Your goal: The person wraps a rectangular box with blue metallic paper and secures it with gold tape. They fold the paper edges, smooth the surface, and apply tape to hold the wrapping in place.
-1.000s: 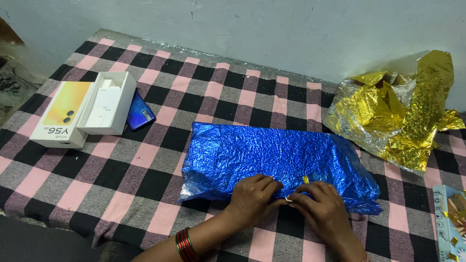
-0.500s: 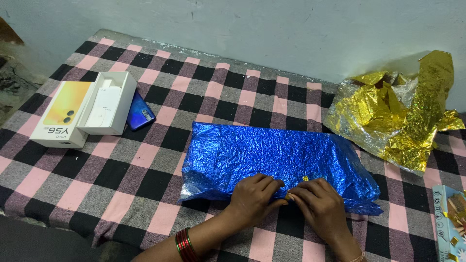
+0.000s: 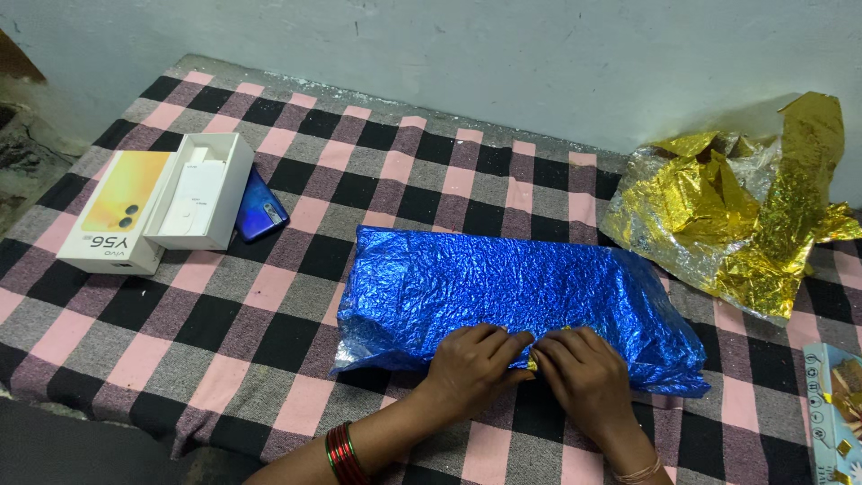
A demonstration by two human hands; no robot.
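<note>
Nearest to the camera, the left hand (image 3: 473,361) and the right hand (image 3: 582,372) meet at the front edge of a parcel wrapped in crinkled blue foil (image 3: 512,292). Both hands are closed in a pinch on the foil edge, fingertips touching each other, and between them a small gold piece (image 3: 533,364) shows. Red bangles (image 3: 340,454) sit on the left wrist. The parcel lies on a checked cloth (image 3: 224,332) of pink, black and grey, near its middle. At the near right edge is part of a light blue box (image 3: 831,409). Farther left stands an open white phone box (image 3: 157,202) with a blue phone (image 3: 260,211) just beside it. At far right lies crumpled gold foil (image 3: 736,211), against the pale wall (image 3: 503,54).
</note>
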